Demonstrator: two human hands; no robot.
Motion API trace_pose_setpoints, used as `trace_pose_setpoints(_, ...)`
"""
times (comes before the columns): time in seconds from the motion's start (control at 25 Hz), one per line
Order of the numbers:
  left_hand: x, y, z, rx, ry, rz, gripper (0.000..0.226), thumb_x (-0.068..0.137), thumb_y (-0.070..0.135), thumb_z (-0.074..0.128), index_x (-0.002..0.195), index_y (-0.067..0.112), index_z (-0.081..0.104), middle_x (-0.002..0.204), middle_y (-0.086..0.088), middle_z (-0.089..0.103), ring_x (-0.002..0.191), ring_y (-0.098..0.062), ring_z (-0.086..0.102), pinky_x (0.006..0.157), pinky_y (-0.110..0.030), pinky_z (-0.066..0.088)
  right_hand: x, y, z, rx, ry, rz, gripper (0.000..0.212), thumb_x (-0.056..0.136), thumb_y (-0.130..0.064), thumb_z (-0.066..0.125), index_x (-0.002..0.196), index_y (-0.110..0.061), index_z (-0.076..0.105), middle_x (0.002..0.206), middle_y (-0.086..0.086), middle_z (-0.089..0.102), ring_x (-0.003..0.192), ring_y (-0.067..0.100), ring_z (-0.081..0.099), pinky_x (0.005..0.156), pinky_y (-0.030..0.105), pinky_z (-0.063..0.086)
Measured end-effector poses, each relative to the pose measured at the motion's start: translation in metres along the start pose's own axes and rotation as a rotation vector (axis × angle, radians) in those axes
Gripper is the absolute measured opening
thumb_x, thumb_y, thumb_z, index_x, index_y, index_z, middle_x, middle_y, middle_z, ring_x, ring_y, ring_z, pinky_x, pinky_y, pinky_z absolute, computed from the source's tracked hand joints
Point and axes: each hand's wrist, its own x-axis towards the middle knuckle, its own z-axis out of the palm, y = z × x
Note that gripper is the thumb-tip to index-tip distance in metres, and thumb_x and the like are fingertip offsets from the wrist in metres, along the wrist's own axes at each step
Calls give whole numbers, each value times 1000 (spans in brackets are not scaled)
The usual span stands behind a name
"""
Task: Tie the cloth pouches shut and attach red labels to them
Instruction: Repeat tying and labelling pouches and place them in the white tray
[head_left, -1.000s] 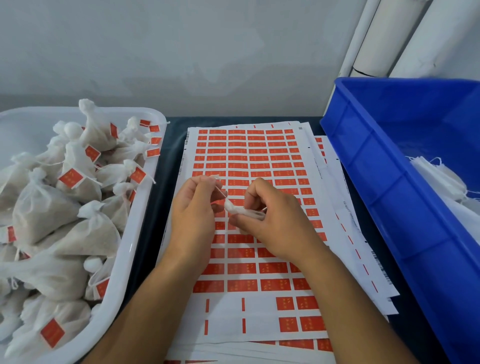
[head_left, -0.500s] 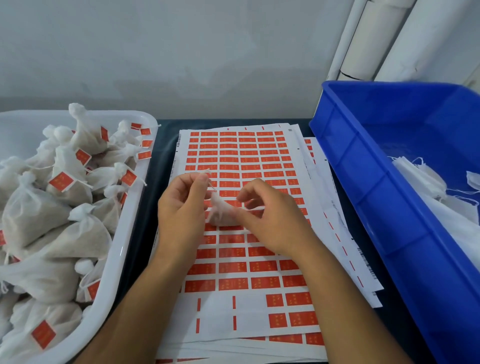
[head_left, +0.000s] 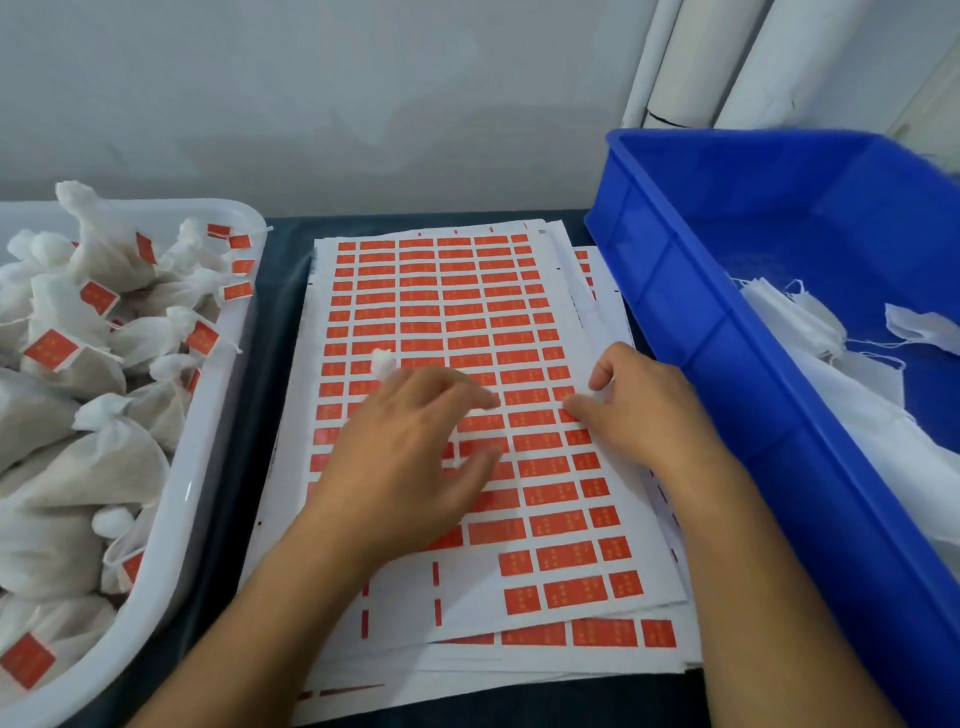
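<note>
Head view, packing bench. 2 hands, 1 loose pouch, 1 white tray, 1 blue crate, 1 stack of label sheets, at least 2 white rolls.

- Left hand (head_left: 410, 457): palm down over the middle of the top sheet, fingers loosely bent and thumb spread. Covering most of the loose pouch (head_left: 383, 359), with only 1 white gathered tuft poking out beyond the fingertips. Unclear whether gripping or merely resting on it.
- Right hand (head_left: 641, 410): just right of the left hand and apart from the pouch. Fingers bent, tips on the sheet, thumb raised clear, nothing seen held.
- Label sheets (head_left: 519, 519): stacked on the dark table (head_left: 283, 291) between tray and crate. About 6 columns of red labels on the top sheet, with several lower-left places peeled bare. Pale marks on each label, too small to read.
- White tray (head_left: 208, 457), far left: heaped with well over 10 tied pouches (head_left: 98, 467), many bearing 1 red label each.
- Blue crate (head_left: 727, 332), right: loose white cloth inside, pieces not countable.
- White rolls (head_left: 691, 57): leaning against the wall behind the crate.
</note>
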Motion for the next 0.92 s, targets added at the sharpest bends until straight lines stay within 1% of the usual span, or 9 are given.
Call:
trace_pose_setpoints(0.08,-2,1,7,45,-185,-17,68,83,77,54,144,50,39,153,25,40,140,-8,41,113,-42,37,3,-1,5,-8,56,-20,33,90,-59,67,91,-34,47,89,-15,63,73,8,66,67,33,58)
trace_pose_setpoints(0.16,-1,-1,13,45,-261,-44,76,83,79,54,149,50,31,158,25,31,146,-8,33,117,-44,34,4,-2,9,10,115,-35,30,91,-58,66,95,-34,49,93,-12,64,75,8,66,67,32,58)
trace_pose_setpoints(0.24,2,-6,16,19,-241,-68,76,84,75,57,150,50,28,161,25,27,150,-9,29,118,-45,32,4,0,11,62,167,-53,28,92,-55,67,101,-33,51,97,-11,62,77,7,64,61,24,51)
trace_pose_setpoints(0.32,5,-11,17,15,-201,-80,73,88,70,59,150,51,26,163,24,23,152,-11,25,118,-45,30,1,2,11,143,179,-70,26,93,-52,68,104,-34,54,101,-12,61,78,5,61,58,19,43)
trace_pose_setpoints(0.44,7,-15,19,38,-140,-103,65,92,63,57,149,50,29,164,22,25,152,-13,28,117,-45,31,-1,3,8,216,179,-80,23,93,-47,69,106,-36,54,105,-14,61,78,-1,57,57,15,35)
trace_pose_setpoints(0.56,8,-14,22,49,-129,-140,60,95,63,51,149,47,32,163,20,29,149,-14,35,116,-44,35,-3,7,2,253,205,-82,22,94,-45,71,106,-37,54,107,-16,61,77,-3,55,58,14,34)
trace_pose_setpoints(0.68,10,-14,25,59,-107,-162,60,95,63,48,150,45,33,164,18,29,150,-15,35,117,-45,35,-5,8,0,244,130,-83,24,94,-47,70,108,-37,54,105,-18,59,75,-4,55,57,14,34)
trace_pose_setpoints(0.84,9,-14,26,42,-73,-192,60,94,64,50,149,45,34,162,17,33,148,-16,37,115,-45,38,-5,9,-1,290,53,-74,28,93,-49,70,113,-37,54,107,-19,62,79,0,61,56,17,40)
trace_pose_setpoints(0.92,7,-13,27,47,-65,-203,61,94,64,50,149,44,35,162,16,35,147,-16,39,114,-45,39,-5,11,-6,309,26,-50,32,93,-50,69,116,-37,53,105,-18,62,79,-2,59,56,18,40)
